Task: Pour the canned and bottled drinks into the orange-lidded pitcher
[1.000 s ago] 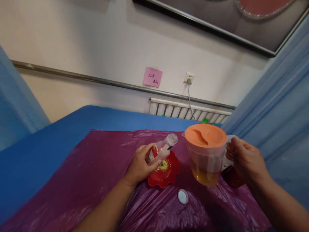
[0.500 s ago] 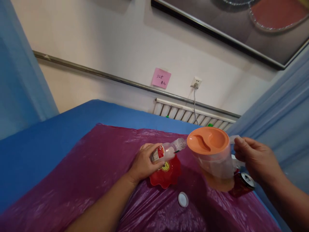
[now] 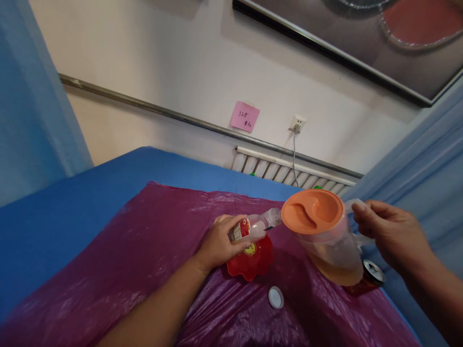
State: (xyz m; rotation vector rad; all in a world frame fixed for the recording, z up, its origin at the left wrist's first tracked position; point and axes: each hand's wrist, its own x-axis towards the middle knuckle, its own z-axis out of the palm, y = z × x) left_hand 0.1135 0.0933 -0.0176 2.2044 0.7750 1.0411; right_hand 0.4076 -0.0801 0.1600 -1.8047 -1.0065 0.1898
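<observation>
My left hand (image 3: 219, 242) is wrapped round a clear bottle (image 3: 256, 228) with a red and white label, tilted so its open mouth points right. That mouth meets the rim of a clear plastic pitcher (image 3: 327, 250) with an orange lid (image 3: 313, 211); whether they touch, I cannot tell. By its handle, my right hand (image 3: 387, 226) grips the pitcher, which leans toward the bottle with a pale brown liquid low inside. Beneath the bottle lies a red scalloped dish (image 3: 250, 264) with a yellow emblem. A round white cap (image 3: 276, 298) rests on the purple sheet nearer me.
A dark red drink can (image 3: 369, 278) stands behind the pitcher at the right. The purple plastic sheet (image 3: 144, 250) covers much of the blue surface (image 3: 173, 166). Blue curtains (image 3: 39, 96) hang at both sides. A radiator (image 3: 265, 168) and socket (image 3: 297, 123) are on the wall.
The pitcher's base has swung to the right, tilting it more toward the bottle, and my right hand has shifted slightly right. The bottle stays at the pitcher's rim. The whole view has shifted a little.
</observation>
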